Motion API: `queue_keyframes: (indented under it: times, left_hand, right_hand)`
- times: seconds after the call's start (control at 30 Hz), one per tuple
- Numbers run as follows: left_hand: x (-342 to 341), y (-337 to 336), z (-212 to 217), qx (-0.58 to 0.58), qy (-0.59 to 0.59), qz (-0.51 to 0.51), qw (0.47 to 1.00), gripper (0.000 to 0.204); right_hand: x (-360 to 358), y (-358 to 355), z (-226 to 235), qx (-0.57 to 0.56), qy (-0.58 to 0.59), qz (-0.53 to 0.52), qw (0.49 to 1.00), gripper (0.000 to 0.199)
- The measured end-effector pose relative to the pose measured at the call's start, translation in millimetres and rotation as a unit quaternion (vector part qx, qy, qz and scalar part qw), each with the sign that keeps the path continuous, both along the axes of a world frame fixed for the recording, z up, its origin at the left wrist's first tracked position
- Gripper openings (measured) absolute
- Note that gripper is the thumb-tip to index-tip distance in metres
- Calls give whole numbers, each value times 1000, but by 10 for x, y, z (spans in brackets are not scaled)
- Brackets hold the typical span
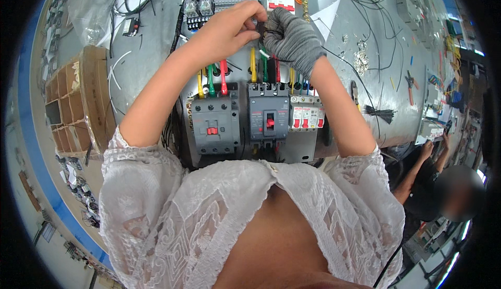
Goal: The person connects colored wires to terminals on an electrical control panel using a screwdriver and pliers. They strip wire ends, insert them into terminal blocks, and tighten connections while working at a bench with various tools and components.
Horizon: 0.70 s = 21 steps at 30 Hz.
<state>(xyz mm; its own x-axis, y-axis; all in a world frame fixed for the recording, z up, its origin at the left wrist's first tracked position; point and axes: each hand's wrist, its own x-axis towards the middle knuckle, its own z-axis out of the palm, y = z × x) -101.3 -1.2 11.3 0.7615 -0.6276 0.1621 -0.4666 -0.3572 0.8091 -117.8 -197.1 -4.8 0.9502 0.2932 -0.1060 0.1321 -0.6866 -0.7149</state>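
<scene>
Both hands meet just above the dark moulded breaker (268, 118), the middle unit on the grey panel (156, 38): the bare left hand (229, 28) pinches narrow on a thin black wire bundle (267, 32), and the grey-gloved right hand (292, 38) is fisted tight around the same bundle from the other side. The bundle looks light, limp and springy, so it should bend readily but slip through bare fingers; a grip close to where it leaves the fist seems safest, away from any bared ends. Below the hands, yellow, green and red leads (264, 67) rise stiffly from the breaker's top terminals, leaving little room downward. Left of the breaker stands a grey contactor (214, 122) with its own coloured leads; right of it, a row of small white breakers (307, 115). Above the breaker a terminal block (201, 9) closes the space. Open panel lies further right, past loose black ties (381, 114)
</scene>
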Motion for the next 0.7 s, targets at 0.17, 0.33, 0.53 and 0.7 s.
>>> queue_keyframes:
  times: [0.17,0.33,0.53,0.7]
  left_hand:
    - [-89,38,-25,-24,163,42,985,26]
    - [-88,28,-64,-13,150,52,987,25]
    - [-77,54,-147,-45,123,71,989,18]
    - [-63,52,-177,-63,152,74,984,15]
  right_hand:
    - [-159,145,221,-106,-94,-49,989,23]
    - [-184,78,114,-26,-128,-57,990,24]
    - [-250,119,143,176,-28,-78,981,27]
    - [-218,149,94,256,-32,-92,962,26]
